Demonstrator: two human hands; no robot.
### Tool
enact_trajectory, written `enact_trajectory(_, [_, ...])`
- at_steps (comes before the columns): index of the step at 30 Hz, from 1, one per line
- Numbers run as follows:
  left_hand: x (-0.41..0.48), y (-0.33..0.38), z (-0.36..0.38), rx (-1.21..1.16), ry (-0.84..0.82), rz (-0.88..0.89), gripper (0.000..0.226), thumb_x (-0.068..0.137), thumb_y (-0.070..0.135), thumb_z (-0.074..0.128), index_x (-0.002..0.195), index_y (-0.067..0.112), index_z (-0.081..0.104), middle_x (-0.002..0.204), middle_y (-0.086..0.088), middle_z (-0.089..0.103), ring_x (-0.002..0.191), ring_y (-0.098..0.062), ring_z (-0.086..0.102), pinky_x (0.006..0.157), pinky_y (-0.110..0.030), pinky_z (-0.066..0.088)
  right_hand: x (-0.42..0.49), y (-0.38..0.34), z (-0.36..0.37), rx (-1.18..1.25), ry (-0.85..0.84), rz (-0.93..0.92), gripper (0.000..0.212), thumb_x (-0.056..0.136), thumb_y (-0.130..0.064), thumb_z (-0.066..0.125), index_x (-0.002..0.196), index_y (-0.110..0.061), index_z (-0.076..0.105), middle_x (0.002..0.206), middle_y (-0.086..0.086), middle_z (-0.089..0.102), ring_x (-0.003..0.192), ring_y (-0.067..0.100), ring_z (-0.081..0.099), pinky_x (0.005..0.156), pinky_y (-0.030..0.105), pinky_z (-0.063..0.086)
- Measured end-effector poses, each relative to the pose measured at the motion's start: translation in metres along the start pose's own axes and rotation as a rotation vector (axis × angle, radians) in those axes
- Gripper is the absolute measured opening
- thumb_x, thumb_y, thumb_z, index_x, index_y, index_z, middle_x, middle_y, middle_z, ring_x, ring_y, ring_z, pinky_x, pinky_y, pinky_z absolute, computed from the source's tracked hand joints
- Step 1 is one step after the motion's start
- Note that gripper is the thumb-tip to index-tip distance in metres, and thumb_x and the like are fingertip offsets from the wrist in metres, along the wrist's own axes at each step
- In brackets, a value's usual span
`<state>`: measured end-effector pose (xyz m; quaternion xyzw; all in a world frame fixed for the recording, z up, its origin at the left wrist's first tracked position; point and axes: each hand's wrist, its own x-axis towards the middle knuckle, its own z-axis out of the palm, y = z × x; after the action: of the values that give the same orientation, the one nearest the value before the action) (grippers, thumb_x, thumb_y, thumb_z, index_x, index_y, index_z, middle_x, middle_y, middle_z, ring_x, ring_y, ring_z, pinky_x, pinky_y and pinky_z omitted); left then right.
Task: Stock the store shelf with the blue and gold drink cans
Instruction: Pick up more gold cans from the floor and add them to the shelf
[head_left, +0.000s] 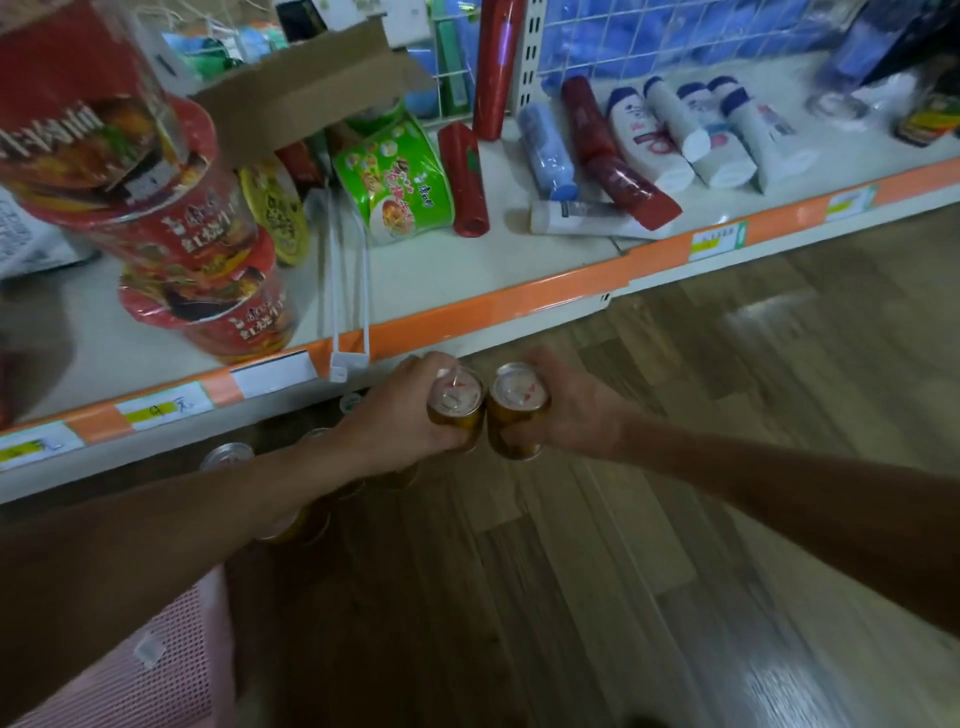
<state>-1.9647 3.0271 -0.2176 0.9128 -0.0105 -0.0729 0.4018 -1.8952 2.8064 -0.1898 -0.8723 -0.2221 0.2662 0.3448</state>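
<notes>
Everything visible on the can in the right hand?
The right-hand can looks like metal: gold side, silvery lid with a red mark, finer detail blurred. No blue shows from this angle. It is roughly upright, seen from above, held in front of the orange shelf edge. The right hand grips its side; the left-hand can sits right beside it.

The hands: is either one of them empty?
No, the left hand grips the left can and the right hand grips the right can, both gold, held side by side.

Cans side by side below shelf
</notes>
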Motion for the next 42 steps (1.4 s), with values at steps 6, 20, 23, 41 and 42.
enact_trajectory(6, [-0.003, 0.041, -0.036, -0.337, 0.055, -0.074, 0.061, 0.073, 0.029, 0.086, 0.125, 0.036, 0.053, 0.119, 0.012, 0.061, 0.105, 0.006, 0.061, 0.085, -0.013, 0.047, 0.001, -0.016, -0.041, 0.312, 0.032, -0.040, 0.066, 0.074, -0.022, 0.088, 0.125, -0.020, 0.046, 0.111, -0.005, 0.067, 0.099, 0.006, 0.067, 0.084, 0.029, 0.056])
enact_trajectory(20, [-0.003, 0.094, -0.067, -1.031, 0.166, -0.149, 0.050, 0.072, 0.030, 0.084, 0.115, 0.042, 0.063, 0.120, 0.002, 0.070, 0.107, -0.023, 0.071, 0.084, -0.051, 0.059, 0.001, -0.066, -0.052, 0.928, 0.144, -0.088, 0.055, 0.083, -0.046, 0.069, 0.125, -0.011, 0.059, 0.119, 0.015, 0.070, 0.111, 0.032, 0.068, 0.101, 0.057, 0.050])
enact_trajectory(23, [-0.007, 0.102, -0.069, -1.126, 0.173, -0.198, 0.056, 0.078, 0.032, 0.074, 0.129, 0.030, 0.052, 0.125, -0.004, 0.067, 0.107, -0.029, 0.071, 0.082, -0.057, 0.059, 0.002, -0.070, -0.054, 0.954, 0.106, -0.094, 0.067, 0.081, -0.048, 0.073, 0.131, -0.008, 0.054, 0.125, 0.018, 0.067, 0.115, 0.036, 0.065, 0.103, 0.058, 0.048])
enact_trajectory(41, [-0.009, 0.108, -0.086, -1.241, 0.167, -0.250, 0.058, 0.077, 0.023, 0.074, 0.130, 0.007, 0.056, 0.122, -0.020, 0.068, 0.111, -0.040, 0.068, 0.089, -0.058, 0.057, -0.002, -0.075, -0.059, 0.824, 0.163, -0.121, 0.070, 0.066, -0.037, 0.084, 0.127, -0.024, 0.053, 0.119, 0.014, 0.066, 0.104, 0.030, 0.070, 0.094, 0.052, 0.055])
enact_trajectory(42, [-0.009, 0.108, -0.085, -1.248, 0.162, -0.254, 0.059, 0.077, 0.023, 0.074, 0.131, 0.007, 0.055, 0.122, -0.020, 0.068, 0.112, -0.041, 0.067, 0.089, -0.058, 0.057, -0.002, -0.075, -0.060, 0.830, 0.149, -0.111, 0.071, 0.066, -0.036, 0.084, 0.128, -0.023, 0.051, 0.120, 0.014, 0.065, 0.102, 0.029, 0.070, 0.094, 0.051, 0.056])
